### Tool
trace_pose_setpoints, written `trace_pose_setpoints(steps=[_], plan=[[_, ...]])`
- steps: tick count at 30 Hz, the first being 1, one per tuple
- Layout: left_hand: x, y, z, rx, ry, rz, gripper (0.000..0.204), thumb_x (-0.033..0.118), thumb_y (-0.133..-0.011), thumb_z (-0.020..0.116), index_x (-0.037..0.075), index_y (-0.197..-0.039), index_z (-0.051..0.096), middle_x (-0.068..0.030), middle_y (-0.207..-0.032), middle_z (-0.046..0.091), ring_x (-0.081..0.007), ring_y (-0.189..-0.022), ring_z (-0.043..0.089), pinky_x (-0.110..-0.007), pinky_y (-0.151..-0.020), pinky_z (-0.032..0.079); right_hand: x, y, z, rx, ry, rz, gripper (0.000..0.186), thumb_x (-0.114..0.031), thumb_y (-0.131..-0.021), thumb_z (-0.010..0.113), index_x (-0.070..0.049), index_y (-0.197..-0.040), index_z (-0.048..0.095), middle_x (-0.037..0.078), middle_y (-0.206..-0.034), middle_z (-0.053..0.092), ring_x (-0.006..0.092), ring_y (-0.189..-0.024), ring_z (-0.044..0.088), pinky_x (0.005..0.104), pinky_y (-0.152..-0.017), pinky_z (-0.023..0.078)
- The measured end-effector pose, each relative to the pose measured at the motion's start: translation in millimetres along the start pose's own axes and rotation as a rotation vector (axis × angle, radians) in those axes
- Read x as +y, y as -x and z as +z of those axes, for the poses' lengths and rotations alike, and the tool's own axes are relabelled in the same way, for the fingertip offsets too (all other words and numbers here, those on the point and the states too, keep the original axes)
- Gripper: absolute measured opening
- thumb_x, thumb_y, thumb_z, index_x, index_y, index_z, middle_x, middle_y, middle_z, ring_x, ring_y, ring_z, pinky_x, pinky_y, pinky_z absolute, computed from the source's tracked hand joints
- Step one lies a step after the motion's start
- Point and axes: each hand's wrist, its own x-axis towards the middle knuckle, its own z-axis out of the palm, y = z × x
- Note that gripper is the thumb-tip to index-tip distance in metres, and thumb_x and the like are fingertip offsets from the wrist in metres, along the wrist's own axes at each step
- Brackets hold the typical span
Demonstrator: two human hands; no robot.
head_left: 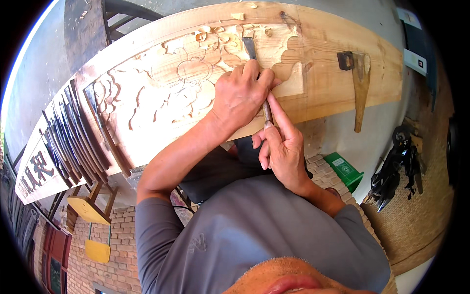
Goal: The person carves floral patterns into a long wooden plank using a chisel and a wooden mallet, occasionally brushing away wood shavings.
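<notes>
Chisel [254, 68] in both grips, left hand [240, 95], right hand [281, 147]; plank [323, 83] near edge; mallet [360, 83] well right.

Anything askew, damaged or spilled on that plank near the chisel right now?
Nothing damaged. Loose wood chips lie on the carved plank above the chisel, ordinary carving waste. The mallet rests flat, and spare chisels lie in a row.

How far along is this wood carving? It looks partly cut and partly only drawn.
Roughly midway, I'd guess. The plank has relief cut at its left part and upper edge, with chips lying there. The flower outline in the middle is only drawn. Left hand and right hand hold the chisel on the panel. A mallet lies aside.
</notes>
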Motion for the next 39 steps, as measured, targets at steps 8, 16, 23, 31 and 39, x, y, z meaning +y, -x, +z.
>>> trace_pose_setpoints(steps=[8,16,23,31,39], plan=[[-1,-13,-5,-0.123,0.054,0.006,0.023,0.027,-0.090,0.079,0.014,-0.102,0.065,-0.0054,-0.088,0.053,-0.0217,-0.069,0.067,-0.037,-0.052,0.053,32,-20,16,0.080,-0.160,-0.138,0.061,-0.007,-0.116,0.042,-0.008,-0.176,0.031,0.006,-0.081,0.064,0.0047,-0.052,0.050,0.0231,-0.047,0.042],[0,-4,-5,-0.069,0.187,0.275,0.048,0.017,-0.083,0.077,0.013,-0.130,0.070,-0.0017,-0.090,0.056,-0.0183,-0.074,0.067,-0.033,-0.055,0.056,40,4,-35,0.054,-0.068,-0.147,0.055,-0.016,-0.120,0.040,-0.011,-0.174,0.035,0.005,-0.080,0.064,0.0038,-0.053,0.047,0.0216,-0.048,0.041],[18,3,-18,-0.030,0.107,0.481,0.026,0.025,-0.090,0.074,0.009,-0.111,0.076,-0.0002,-0.095,0.058,-0.0175,-0.087,0.063,-0.032,-0.076,0.056,24,42,-76,-0.068,-0.046,0.013,0.053,-0.015,-0.119,0.045,-0.008,-0.172,0.041,0.006,-0.079,0.065,0.0039,-0.048,0.046,0.0213,-0.046,0.039],[20,-31,6,-0.131,0.520,0.483,0.056,0.063,-0.092,0.072,0.009,-0.106,0.076,-0.0051,-0.091,0.064,-0.0275,-0.090,0.065,-0.040,-0.083,0.053,19,35,-84,-0.088,-0.170,0.076,0.056,-0.002,-0.112,0.059,-0.001,-0.166,0.046,0.007,-0.086,0.069,0.0020,-0.053,0.049,0.0193,-0.047,0.039],[28,-25,25,-0.146,0.498,0.449,0.055,0.062,-0.095,0.072,0.014,-0.071,0.060,-0.0016,-0.070,0.054,-0.0245,-0.068,0.059,-0.038,-0.066,0.048,24,47,-89,0.039,0.104,-0.034,0.048,-0.005,-0.112,0.063,0.000,-0.159,0.058,0.008,-0.100,0.076,0.0021,-0.060,0.052,0.0210,-0.053,0.042]])
